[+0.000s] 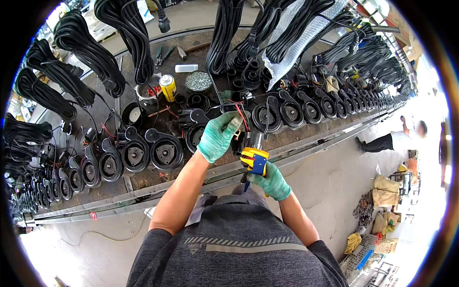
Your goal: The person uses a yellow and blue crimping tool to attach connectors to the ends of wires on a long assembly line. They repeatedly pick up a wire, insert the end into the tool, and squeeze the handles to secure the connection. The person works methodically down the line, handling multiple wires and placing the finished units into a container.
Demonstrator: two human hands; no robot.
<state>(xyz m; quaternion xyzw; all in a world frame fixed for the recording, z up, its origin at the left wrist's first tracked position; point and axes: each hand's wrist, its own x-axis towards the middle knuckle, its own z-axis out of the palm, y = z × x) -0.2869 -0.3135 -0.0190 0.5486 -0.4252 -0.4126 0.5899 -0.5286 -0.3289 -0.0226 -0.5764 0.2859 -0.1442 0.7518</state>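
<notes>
In my right hand point(273, 182), in a green glove, is a yellow and blue wire stripper point(255, 161), its handles gripped below the bench edge. Its head points up toward a dark part with a shiny, clear-looking end point(253, 139). My left hand point(218, 137), also green-gloved, pinches thin red and black wires point(240, 113) just above the stripper. The fingertips partly hide where the wires run. Beside my left hand is a round black housing point(193, 136), partly covered by it. Another round black housing point(266, 117) lies to the right.
Rows of round black housings point(166, 149) line the bench's front edge on both sides. Coiled black cables point(125, 33) hang along the back. A yellow can point(168, 88), a tub of small metal pieces point(198, 82) and pliers point(165, 55) lie beyond my hands. At far right, a person point(394, 140) is on the floor area.
</notes>
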